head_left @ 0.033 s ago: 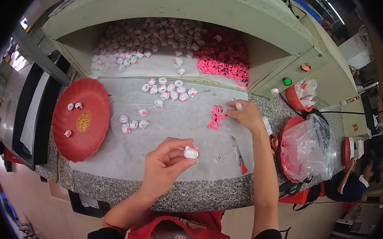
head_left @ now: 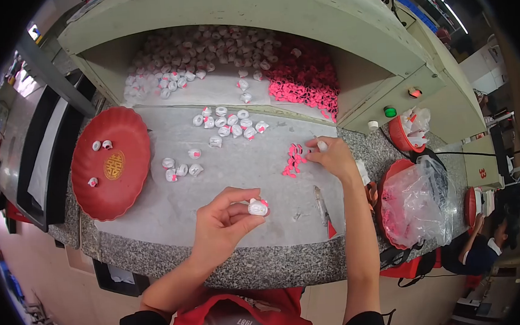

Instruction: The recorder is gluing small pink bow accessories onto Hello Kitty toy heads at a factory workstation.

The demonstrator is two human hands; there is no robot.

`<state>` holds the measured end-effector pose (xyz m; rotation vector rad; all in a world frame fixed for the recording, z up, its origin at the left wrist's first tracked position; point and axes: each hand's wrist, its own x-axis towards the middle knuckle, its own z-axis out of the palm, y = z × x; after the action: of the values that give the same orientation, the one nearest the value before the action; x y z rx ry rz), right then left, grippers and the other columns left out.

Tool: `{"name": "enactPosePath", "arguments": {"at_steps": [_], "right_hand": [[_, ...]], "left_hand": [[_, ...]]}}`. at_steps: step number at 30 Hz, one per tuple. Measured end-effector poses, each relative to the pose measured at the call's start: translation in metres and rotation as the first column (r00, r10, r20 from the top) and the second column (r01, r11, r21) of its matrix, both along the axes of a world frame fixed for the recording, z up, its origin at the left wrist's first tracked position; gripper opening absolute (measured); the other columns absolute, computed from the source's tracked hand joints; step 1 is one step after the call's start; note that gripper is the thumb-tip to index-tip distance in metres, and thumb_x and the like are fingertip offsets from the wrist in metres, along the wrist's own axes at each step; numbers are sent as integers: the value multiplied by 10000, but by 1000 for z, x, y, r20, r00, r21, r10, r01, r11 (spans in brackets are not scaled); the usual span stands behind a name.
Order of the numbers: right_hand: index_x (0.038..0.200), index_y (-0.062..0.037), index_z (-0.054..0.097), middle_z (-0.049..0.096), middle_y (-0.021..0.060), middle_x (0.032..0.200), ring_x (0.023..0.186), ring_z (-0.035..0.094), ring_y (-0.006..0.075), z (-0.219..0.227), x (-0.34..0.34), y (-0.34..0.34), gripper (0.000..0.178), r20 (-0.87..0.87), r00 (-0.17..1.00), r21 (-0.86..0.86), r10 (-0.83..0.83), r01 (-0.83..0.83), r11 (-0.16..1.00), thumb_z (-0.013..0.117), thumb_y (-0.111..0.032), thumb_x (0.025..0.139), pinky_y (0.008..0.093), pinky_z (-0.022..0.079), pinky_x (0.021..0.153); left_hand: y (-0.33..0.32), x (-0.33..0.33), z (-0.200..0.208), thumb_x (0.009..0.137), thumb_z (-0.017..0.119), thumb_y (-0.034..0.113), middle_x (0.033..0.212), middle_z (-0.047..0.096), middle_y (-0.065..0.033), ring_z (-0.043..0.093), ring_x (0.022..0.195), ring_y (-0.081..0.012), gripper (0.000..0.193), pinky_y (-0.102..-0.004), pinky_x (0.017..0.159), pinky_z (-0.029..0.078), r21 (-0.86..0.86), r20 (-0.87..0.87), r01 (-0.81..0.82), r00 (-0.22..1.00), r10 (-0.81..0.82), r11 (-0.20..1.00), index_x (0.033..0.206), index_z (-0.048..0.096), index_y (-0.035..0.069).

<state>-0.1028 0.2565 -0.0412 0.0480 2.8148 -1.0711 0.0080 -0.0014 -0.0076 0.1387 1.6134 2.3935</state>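
Observation:
Above the near part of a pale paper sheet [head_left: 225, 182], my left hand [head_left: 219, 224] is closed on a small white plastic piece [head_left: 258, 207] with a pink spot, pinched between thumb and fingers. My right hand [head_left: 336, 161] is closed around a slim white-ended tool [head_left: 323, 146] whose lower part my fingers hide. Its fingertips are at the right edge of a small heap of pink pieces [head_left: 294, 159] on the paper. Several more white pieces [head_left: 223, 131] lie at the paper's far side, and a smaller group [head_left: 181, 169] is left of centre.
A red scalloped tray [head_left: 136, 188] with 3 pieces stands at left. The green cabinet shelf [head_left: 178, 96] holds piles of white and pink pieces. A knife-like tool [head_left: 321, 205] lies by my right forearm. Farther right is a red basket with a clear plastic bag [head_left: 420, 206].

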Motion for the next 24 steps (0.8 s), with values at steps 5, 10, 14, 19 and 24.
{"name": "enactPosePath", "arguments": {"at_steps": [5,10,14,19,24], "right_hand": [[839,-71,653,634,103,737,656,602,209,2,9,-5,216,-61,997,211,54,-40,977,683,-186,658,318,458,648],[821,-6,629,582,23,670,545,505,71,49,72,-57,120,-103,978,-382,-179,127,915,654,-74,725,196,409,493],[806,2,614,583,21,678,569,511,61,69,104,-91,112,-171,985,-529,10,-100,843,663,-13,707,188,414,469],[787,10,603,589,36,674,571,525,63,75,109,-102,129,-35,993,-597,-115,72,799,683,-5,688,183,423,472],[767,12,588,598,46,678,554,534,65,68,106,-93,141,96,994,-646,-58,106,756,696,-11,679,181,432,457]], "left_hand": [[-3,-3,-5,742,562,-112,1038,547,-89,592,917,-204,366,-275,775,479,31,115,-23,993,20,999,1094,502,-34],[6,-9,-6,753,551,-111,1060,550,-92,585,930,-189,364,-253,791,468,17,73,-110,991,108,994,1103,499,-27],[12,-8,-8,759,530,-131,1086,514,-98,555,970,-179,362,-253,816,459,18,-62,-145,987,146,989,1106,499,-31],[11,-2,-2,760,513,-143,1111,467,-110,520,1014,-181,342,-268,838,459,-6,-172,-131,977,128,991,1088,514,-45],[9,0,0,757,505,-152,1112,460,-125,514,1021,-194,336,-271,846,461,-53,-213,-118,971,104,992,1075,530,-48]]}}
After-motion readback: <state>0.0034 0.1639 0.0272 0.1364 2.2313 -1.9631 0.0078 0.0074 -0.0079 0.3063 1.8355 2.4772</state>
